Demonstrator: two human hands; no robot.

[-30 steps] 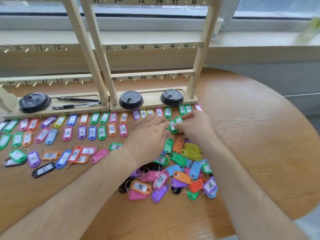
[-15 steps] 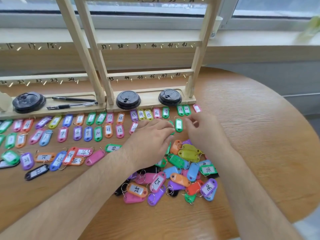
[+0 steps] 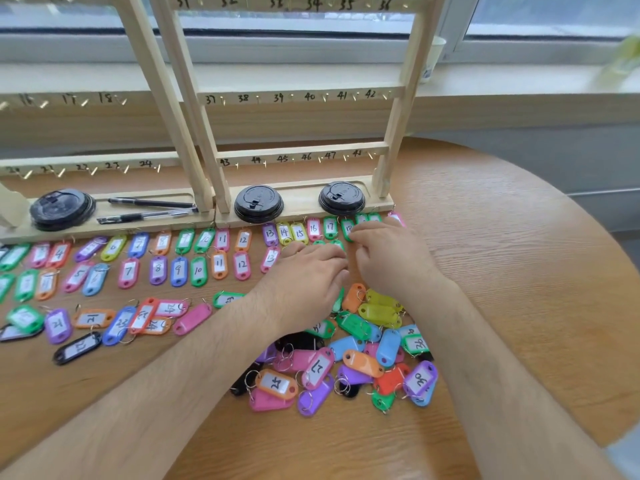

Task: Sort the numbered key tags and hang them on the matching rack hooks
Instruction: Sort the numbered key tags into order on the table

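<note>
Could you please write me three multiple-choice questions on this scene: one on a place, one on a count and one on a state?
1. Where do the two pens lie?
A. On the base of the left rack
B. On the window sill
C. Among the piled tags

2. How many black cup lids rest on the rack bases?
A. One
B. Three
C. Five

3. What state is the rail of hooks numbered 43 to 48 in?
A. Every hook bears a tag
B. Only hook 43 bears a tag
C. All hooks are bare

Answers: 1 A, both pens lie side by side in the left base's tray. 2 B, one lid sits on the left base and two on the right one. 3 C, no tag hangs from that rail.
</note>
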